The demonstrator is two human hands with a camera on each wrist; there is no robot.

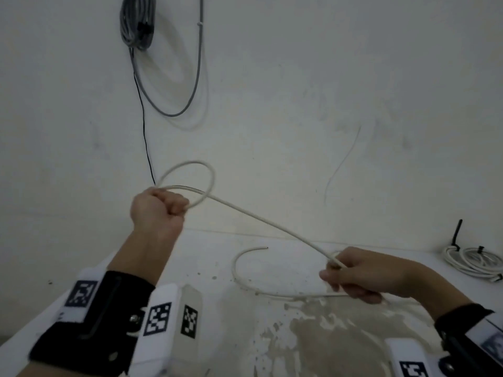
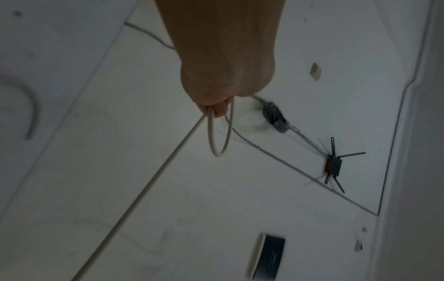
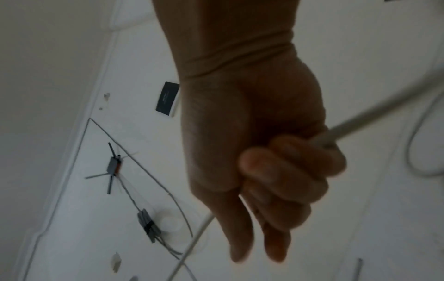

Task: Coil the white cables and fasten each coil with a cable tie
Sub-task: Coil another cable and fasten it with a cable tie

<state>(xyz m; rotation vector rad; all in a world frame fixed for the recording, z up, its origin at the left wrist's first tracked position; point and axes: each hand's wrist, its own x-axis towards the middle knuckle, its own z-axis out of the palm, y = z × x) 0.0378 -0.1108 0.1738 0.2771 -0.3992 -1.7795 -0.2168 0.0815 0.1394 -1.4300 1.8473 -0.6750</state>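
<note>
Nearest me: right hand [image 1: 353,273], low over the table [image 1: 206,257], fingers curled round the white cable [image 1: 272,224] in a loose fist. Looks like a sliding guide grip more than a clamp. Cable enters the fist from the left-hand side and leaves below; a slack tail [image 1: 245,265] curves across the table left of that hand and ends in a free tip.

From the right hand the cable runs taut-ish, up and to the left, long axis a diagonal straight to the left hand [image 1: 159,210]. That line is what the next wrap turns on: my read is that the right hand feeds length along it while the left collects.

Left hand: raised, further back, tight fist. It grips one small loop [image 1: 190,170] standing above the knuckles; the left wrist view shows the same single loop hanging from the fingers. So early in this coil, one turn only. No tie in either hand.

Beyond the right hand, at the table's far corner: finished white coils [image 1: 475,261], already tied by the look. On the wall behind the left hand, a grey cable bundle [image 1: 137,23].
</note>
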